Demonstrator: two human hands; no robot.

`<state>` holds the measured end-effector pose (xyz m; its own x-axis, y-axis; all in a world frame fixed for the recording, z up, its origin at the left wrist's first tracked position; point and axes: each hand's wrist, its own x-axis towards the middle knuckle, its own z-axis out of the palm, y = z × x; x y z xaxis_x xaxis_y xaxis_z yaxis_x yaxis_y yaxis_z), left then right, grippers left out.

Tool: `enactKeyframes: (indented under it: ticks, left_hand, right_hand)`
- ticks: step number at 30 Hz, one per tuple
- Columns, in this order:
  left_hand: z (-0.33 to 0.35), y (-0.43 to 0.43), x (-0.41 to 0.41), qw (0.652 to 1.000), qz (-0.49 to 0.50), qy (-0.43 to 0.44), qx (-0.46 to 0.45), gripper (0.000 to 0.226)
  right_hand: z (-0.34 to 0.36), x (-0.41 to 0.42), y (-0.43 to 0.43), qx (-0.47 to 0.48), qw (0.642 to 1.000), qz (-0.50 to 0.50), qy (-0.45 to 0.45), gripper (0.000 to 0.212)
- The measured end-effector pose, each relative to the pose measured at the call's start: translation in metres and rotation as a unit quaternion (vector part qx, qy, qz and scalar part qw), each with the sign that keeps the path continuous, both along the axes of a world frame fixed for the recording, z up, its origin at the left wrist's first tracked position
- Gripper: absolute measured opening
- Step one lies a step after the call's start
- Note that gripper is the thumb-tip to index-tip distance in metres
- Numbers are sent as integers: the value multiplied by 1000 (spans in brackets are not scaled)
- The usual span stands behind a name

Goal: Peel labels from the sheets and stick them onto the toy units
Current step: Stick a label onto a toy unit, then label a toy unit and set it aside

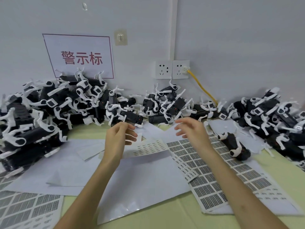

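Two hands hover just above the label sheet: the right hand is spread and empty, the left hand half curled, perhaps pinching a label, I cannot tell. The nearest toy robot dog lies just behind this sheet. A loose label could fold or stick crooked.

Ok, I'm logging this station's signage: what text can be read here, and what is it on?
"警示标": red characters on the white, red-bordered sign.
Label sheets: rows of dark print, too small to read.
Toys: no readable marking.
Sockets: no text visible.
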<state>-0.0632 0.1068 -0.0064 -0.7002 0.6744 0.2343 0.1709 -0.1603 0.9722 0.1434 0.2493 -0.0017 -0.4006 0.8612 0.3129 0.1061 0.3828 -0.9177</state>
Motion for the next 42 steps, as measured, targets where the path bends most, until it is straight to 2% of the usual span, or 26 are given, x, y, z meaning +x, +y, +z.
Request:
enactKeyframes:
  ticks: [2, 5, 9, 11, 16, 20, 25, 29, 32, 34, 37, 39, 40, 41, 42]
  left_hand:
    - [-3, 1, -1, 999, 26, 37, -27, 30]
    - [-10, 3, -4, 990, 25, 89, -109, 25]
    - [-14, 4, -9, 976, -24, 78, -204, 15]
    - [-12, 3, -15, 977, -9, 63, -201, 12]
    - [-14, 4, -41, 988, 62, 18, -143, 57]
    - [-16, 16, -61, 989, 85, -13, -120, 65]
    - [-6, 44, -91, 980, 93, -35, -173, 67]
    - [-16, 58, -103, 966, 120, 38, -225, 43]
    - [-23, 59, -113, 926, 208, 159, -272, 27]
    - [-20, 58, -116, 918, 228, 203, -252, 15]
    - [-1, 56, -113, 924, 229, 250, -178, 19]
    - [20, 52, -104, 938, 240, 214, -127, 23]
    - [30, 51, -98, 956, 246, 139, -85, 27]
    - [40, 48, -92, 969, 245, 21, -33, 31]
    - [47, 45, -85, 965, 237, -111, 12, 34]
  right_hand:
    - [-13, -16, -15, 105, 989, 46, -97, 24]
    - [-31, -37, -31, 207, 940, 137, -236, 46]
    - [-48, -39, -35, 209, 893, 191, -351, 54]
    - [-50, -37, -35, 202, 889, 194, -363, 52]
    - [-49, -39, -35, 200, 890, 196, -359, 49]
    - [-51, -39, -34, 196, 890, 196, -361, 49]
    - [-52, -39, -31, 196, 887, 195, -369, 49]
    - [-53, -39, -31, 193, 889, 196, -365, 49]
    - [-52, -39, -31, 194, 886, 195, -372, 49]
    - [-50, -39, -32, 200, 882, 196, -379, 49]
    - [-48, -39, -35, 204, 882, 196, -378, 50]
    - [-47, -39, -36, 200, 887, 194, -367, 49]
    - [-47, -39, -37, 200, 890, 193, -362, 49]
    - [-46, -38, -38, 201, 892, 191, -358, 49]
    - [-45, -38, -39, 205, 893, 186, -354, 48]
